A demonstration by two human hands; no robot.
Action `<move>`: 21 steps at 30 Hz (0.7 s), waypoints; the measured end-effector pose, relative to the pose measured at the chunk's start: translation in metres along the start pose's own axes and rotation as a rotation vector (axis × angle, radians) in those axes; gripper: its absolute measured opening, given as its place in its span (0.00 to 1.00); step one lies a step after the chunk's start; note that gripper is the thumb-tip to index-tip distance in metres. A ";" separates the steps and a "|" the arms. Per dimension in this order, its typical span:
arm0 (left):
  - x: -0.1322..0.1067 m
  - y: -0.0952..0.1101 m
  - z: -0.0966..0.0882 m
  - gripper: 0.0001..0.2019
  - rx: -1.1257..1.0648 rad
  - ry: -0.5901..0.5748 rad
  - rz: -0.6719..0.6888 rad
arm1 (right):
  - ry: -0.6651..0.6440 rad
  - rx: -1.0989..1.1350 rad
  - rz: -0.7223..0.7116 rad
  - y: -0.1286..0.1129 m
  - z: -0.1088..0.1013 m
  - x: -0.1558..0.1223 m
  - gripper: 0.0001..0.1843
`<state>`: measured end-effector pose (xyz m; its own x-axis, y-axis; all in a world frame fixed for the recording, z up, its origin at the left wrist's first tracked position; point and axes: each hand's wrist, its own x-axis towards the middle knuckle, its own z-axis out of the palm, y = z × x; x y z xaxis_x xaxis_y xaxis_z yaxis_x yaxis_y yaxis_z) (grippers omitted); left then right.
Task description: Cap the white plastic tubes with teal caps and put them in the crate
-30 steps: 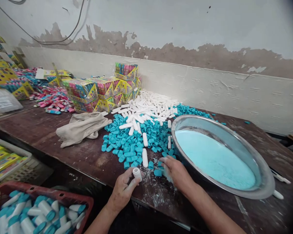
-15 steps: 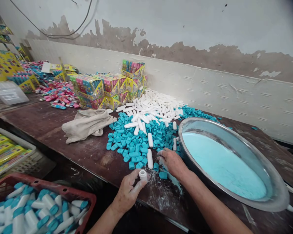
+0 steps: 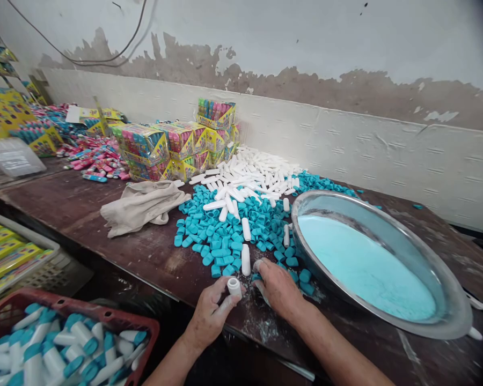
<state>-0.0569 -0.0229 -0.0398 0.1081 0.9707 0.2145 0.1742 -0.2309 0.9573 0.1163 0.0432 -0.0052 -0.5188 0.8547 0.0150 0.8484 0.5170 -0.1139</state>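
Observation:
My left hand (image 3: 211, 310) grips a small white plastic bottle (image 3: 234, 287), held upright with its neck uncovered and facing up. Close to its right, my right hand (image 3: 279, 287) is curled low over the table, thumb and fingers around a blue cap (image 3: 256, 277). Pale powder coats the fingertips. Just beyond the hands lies a white bottle (image 3: 246, 260), beside a wide heap of blue caps (image 3: 221, 241). More white bottles (image 3: 261, 171) are piled behind the caps. To the right stands a metal basin (image 3: 301, 241) holding light blue powder (image 3: 366, 268).
A red crate (image 3: 104, 310) of capped bottles sits at the lower left, below a pale basket (image 3: 60, 262) of yellow boxes. A cloth (image 3: 145, 206) lies on the dark table (image 3: 80, 203). Packed display boxes (image 3: 181, 142) stand by the wall; pink and blue pieces (image 3: 100, 155) are heaped farther left.
My right hand has moved left and closer to my left hand, closing around a blue cap. Caps it covered before now show beside the basin. My left hand still holds the bottle upright.

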 end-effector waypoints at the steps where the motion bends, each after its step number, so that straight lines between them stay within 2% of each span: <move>1: 0.000 0.000 0.000 0.10 -0.003 -0.002 -0.004 | -0.002 0.012 0.001 0.000 0.001 -0.001 0.08; 7: 0.002 0.003 -0.001 0.10 -0.007 -0.019 -0.009 | 0.007 0.082 -0.024 0.005 0.002 0.000 0.06; 9: 0.004 0.008 -0.002 0.10 0.002 -0.043 -0.005 | 0.075 0.242 -0.031 0.008 -0.004 -0.001 0.06; 11: 0.007 0.015 -0.002 0.10 0.031 -0.098 0.006 | 0.149 0.501 -0.018 0.011 -0.015 -0.007 0.05; 13: 0.009 0.023 -0.001 0.10 0.078 -0.167 0.012 | 0.137 0.768 0.006 0.012 -0.030 -0.016 0.06; 15: 0.012 0.031 0.000 0.10 0.113 -0.250 -0.001 | 0.070 0.903 0.003 0.011 -0.046 -0.028 0.09; 18: 0.014 0.040 0.004 0.12 0.112 -0.375 -0.032 | 0.049 0.838 -0.052 0.008 -0.061 -0.044 0.10; 21: 0.015 0.043 0.008 0.12 0.116 -0.436 -0.047 | 0.013 0.847 -0.022 0.009 -0.060 -0.055 0.10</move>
<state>-0.0400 -0.0191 0.0034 0.4953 0.8675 0.0459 0.2944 -0.2173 0.9306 0.1587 0.0033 0.0530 -0.5289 0.8479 0.0365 0.4702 0.3286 -0.8191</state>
